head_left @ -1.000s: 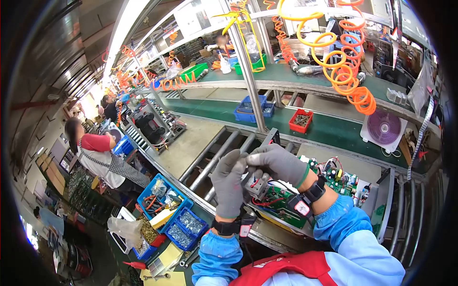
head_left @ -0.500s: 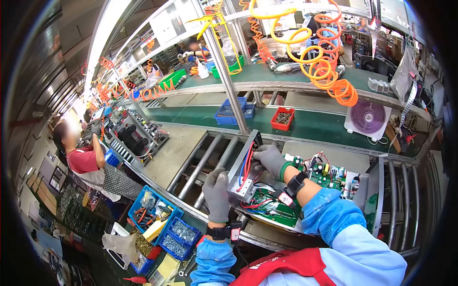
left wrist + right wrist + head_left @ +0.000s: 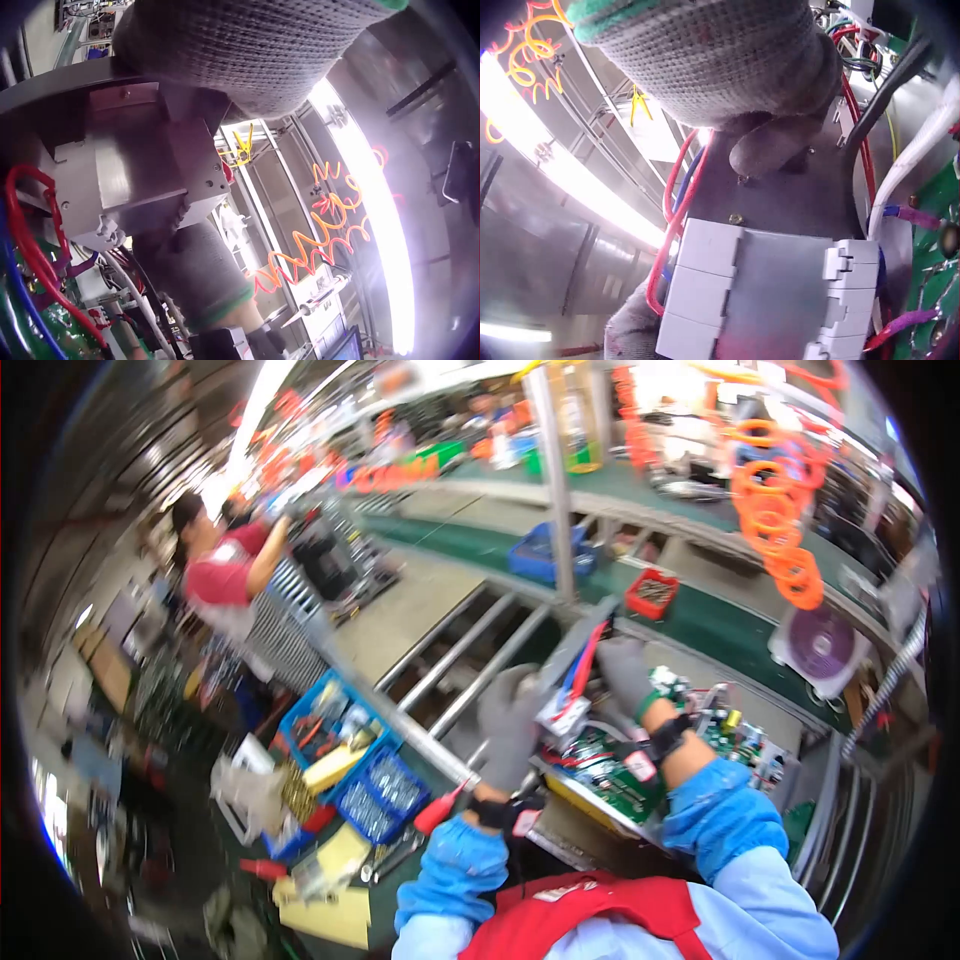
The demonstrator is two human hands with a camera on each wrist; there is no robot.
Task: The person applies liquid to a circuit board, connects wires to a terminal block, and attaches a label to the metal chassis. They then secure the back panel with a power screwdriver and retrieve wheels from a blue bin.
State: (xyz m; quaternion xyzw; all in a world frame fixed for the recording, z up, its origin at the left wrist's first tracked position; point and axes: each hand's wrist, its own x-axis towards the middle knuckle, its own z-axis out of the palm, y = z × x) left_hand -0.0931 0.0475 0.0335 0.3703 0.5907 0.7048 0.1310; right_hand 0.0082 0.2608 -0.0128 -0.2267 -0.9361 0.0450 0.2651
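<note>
A grey metal bracket (image 3: 566, 658) stands tilted at the left end of an open unit with a green circuit board (image 3: 612, 772); red and blue wires run along it. My gloved left hand (image 3: 508, 725) grips the bracket's left side, its fingertips partly hidden. On the other side, my gloved right hand (image 3: 626, 675) holds the bracket with curled fingers. In the right wrist view, a fingertip of the right hand (image 3: 727, 67) lies against the dark plate (image 3: 787, 199) beside a small screw, above a pale block (image 3: 697, 289). The left wrist view shows the block (image 3: 135, 172) below my left hand (image 3: 247, 49).
Metal rollers (image 3: 470, 645) lie beyond the bracket. Blue bins (image 3: 380, 795) with small parts, a red-handled tool (image 3: 437, 812) and wrenches (image 3: 397, 855) are at the left. A red bin (image 3: 651, 593) sits on the green belt. Another person (image 3: 235, 575) stands at the far left.
The hands were together over the bracket, then parted; now the left hand is back against its left side. The right hand stays at the bracket's right side. The head view has shifted and blurred.
</note>
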